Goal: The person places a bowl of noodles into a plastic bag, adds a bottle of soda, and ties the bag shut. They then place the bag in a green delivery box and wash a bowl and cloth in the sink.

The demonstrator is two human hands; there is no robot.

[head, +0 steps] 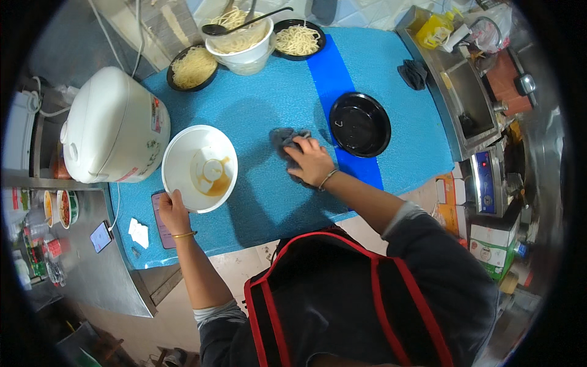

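Observation:
My left hand (174,212) grips the near rim of a white plastic bowl (176,158), which is tilted and has a little brown liquid in its bottom. Under my right hand (312,160) a dark grey cloth (280,137) is pressed to the blue table covering (270,197); my fingers are spread over it. Just right of that hand stands a round black plastic bowl (360,124), holding only a small pale scrap. A phone (161,225) lies partly behind my left hand and wrist.
A white rice cooker (117,128) stands at the left. Along the back are two black bowls of noodles (192,68) (298,40) and a white tub (247,48) with a black ladle (247,22). Another dark cloth (412,74) lies near the steel sink (472,98). White tissue (138,233) rests front left.

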